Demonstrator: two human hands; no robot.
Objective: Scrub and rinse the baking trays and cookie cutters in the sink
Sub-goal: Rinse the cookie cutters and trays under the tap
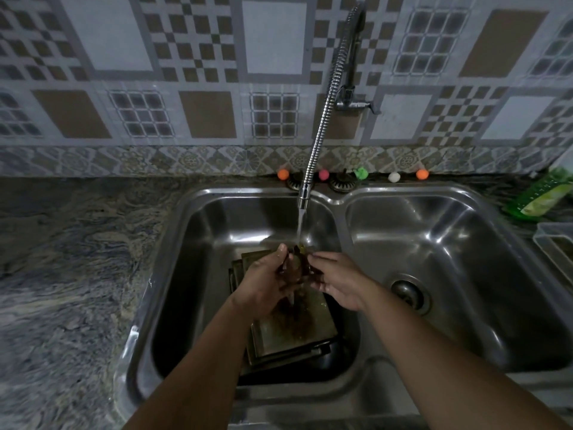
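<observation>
Green bottle (543, 193) lying on marbled counter (68, 259), small coloured balls (323, 174) along patterned tiled wall (198, 69).

glossy steel sink (341, 198), ribbed chrome faucet hose (325, 103), dull metal trays (291, 342)

i'm looking at a marbled grey counter (68, 259) holding a steel double sink (341, 193). stacked baking trays (297, 339) sit in the left basin. a green bottle (541, 193) and a clear container (555, 243) rest on the right side.
</observation>
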